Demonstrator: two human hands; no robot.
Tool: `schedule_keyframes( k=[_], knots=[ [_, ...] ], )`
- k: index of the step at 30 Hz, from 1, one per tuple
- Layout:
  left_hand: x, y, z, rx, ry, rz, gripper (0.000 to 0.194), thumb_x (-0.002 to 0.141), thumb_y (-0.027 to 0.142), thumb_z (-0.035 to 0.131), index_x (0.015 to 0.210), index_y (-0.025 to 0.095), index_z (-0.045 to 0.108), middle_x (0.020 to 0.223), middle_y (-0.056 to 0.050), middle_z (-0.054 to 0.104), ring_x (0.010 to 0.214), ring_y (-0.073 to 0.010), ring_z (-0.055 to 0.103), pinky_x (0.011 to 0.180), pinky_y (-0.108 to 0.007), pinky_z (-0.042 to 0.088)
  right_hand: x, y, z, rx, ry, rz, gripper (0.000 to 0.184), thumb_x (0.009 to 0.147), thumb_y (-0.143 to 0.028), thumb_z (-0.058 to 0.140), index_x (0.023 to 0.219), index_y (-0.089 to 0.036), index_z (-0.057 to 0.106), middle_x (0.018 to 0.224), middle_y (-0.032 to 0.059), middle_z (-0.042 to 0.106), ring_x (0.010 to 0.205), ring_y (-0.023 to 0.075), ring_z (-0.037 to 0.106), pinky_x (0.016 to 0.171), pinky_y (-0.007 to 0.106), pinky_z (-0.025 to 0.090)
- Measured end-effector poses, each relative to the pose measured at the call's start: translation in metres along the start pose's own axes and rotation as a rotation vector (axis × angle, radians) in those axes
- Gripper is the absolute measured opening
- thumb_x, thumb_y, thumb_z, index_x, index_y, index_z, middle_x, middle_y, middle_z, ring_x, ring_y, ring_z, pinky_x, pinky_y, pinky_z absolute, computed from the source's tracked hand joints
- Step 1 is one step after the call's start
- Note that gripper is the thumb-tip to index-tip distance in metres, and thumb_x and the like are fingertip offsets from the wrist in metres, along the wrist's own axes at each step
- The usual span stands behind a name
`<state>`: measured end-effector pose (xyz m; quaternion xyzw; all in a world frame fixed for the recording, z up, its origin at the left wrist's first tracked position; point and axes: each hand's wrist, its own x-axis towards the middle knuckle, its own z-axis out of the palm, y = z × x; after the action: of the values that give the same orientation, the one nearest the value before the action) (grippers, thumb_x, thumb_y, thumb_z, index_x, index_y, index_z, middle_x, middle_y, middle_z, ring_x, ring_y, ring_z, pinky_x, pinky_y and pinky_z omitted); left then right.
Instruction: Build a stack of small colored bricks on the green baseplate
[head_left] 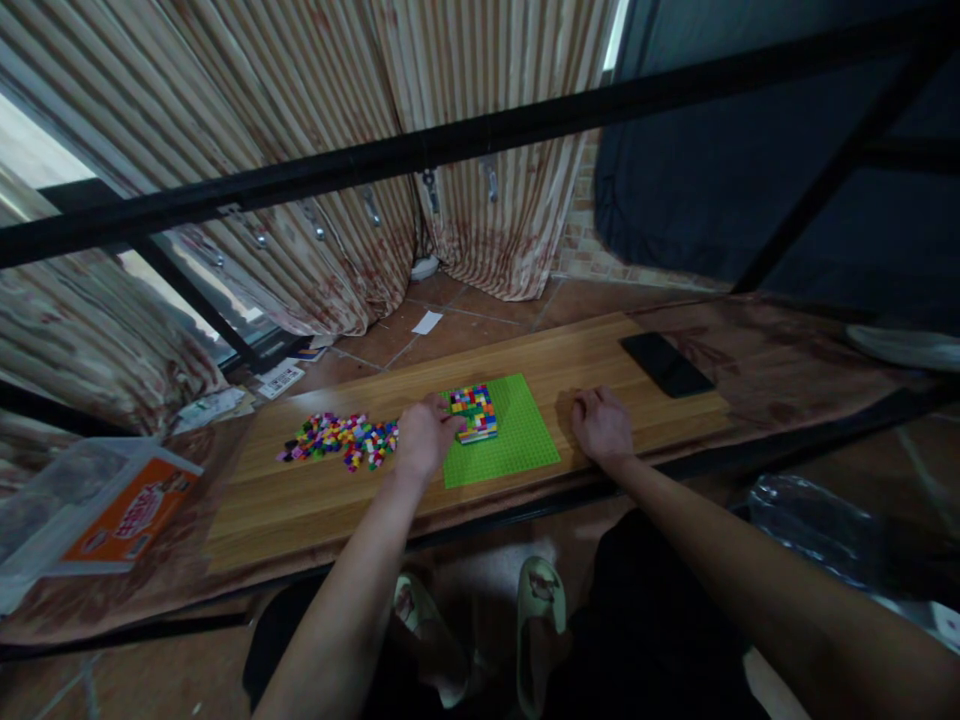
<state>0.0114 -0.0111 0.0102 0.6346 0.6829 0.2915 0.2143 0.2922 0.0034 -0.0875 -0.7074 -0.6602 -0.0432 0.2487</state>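
We can read no word with certainty. At eight o'clock, the orange label point(127, 515) on the clear plastic box point(37, 505) bears one large line of pale, slanted lettering, too blurred for us to spell out; below that line we see a round emblem and a small dark printed block, neither legible to us. Toward nine o'clock, just past the far edge of the worktop point(300, 520), a white sheet point(280, 381) carries dark print too small to read.
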Motion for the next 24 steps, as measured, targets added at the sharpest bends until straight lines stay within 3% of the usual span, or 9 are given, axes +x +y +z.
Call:
schedule_keyframes(
  k=[2,5,8,18,24],
  knots=[
    [0.002,-0.007,0.002,-0.248,-0.041,-0.118,0.027,0.062,0.028,0.079,0.083,0.016,0.066,0.067,-0.002,0.069,0.066,-0.0171,0.065,0.064,-0.027,0.047,0.0,0.0,0.001,-0.003,0.009,-0.003,0.029,0.089,-0.024,0.041,0.096,-0.013,0.066,0.092,0.0134,0.06,0.086,0.0244,0.055,0.079,0.035,0.041],
    [0.007,-0.016,0.001,-0.626,-0.237,-0.349,0.03,0.056,0.027,0.083,0.074,0.015,0.062,0.058,0.003,0.063,0.053,-0.0097,0.057,0.058,-0.024,0.045,0.0,0.001,0.001,-0.009,0.02,-0.002,0.028,0.088,-0.025,0.041,0.096,-0.014,0.066,0.092,0.0132,0.06,0.086,0.0244,0.055,0.079,0.035,0.041],
    [0.012,-0.019,0.0,-0.79,-0.361,-0.487,0.031,0.052,0.02,0.085,0.071,0.014,0.061,0.058,0.003,0.062,0.051,-0.0063,0.055,0.059,-0.022,0.046,-0.001,0.001,0.002,-0.016,0.021,-0.009,0.028,0.089,-0.026,0.041,0.095,-0.015,0.066,0.092,0.0131,0.06,0.086,0.0245,0.055,0.079,0.035,0.041],
    [0.02,-0.016,0.005,-0.879,-0.383,-0.54,0.023,0.062,0.006,0.077,0.072,0.015,0.057,0.062,0.002,0.065,0.056,-0.0077,0.062,0.065,-0.022,0.051,0.0,0.001,0.002,0.001,0.003,0.003,0.028,0.089,-0.024,0.041,0.094,-0.015,0.066,0.093,0.0132,0.061,0.089,0.0249,0.055,0.08,0.036,0.042],
    [0.019,-0.018,0.008,-0.897,-0.357,-0.53,0.023,0.064,0.007,0.076,0.072,0.015,0.056,0.056,0.003,0.06,0.056,-0.0084,0.062,0.067,-0.023,0.053,-0.001,0.002,0.002,-0.001,-0.002,0.002,0.028,0.088,-0.024,0.041,0.096,-0.014,0.067,0.093,0.014,0.06,0.089,0.0253,0.055,0.079,0.035,0.041]
  ],
)
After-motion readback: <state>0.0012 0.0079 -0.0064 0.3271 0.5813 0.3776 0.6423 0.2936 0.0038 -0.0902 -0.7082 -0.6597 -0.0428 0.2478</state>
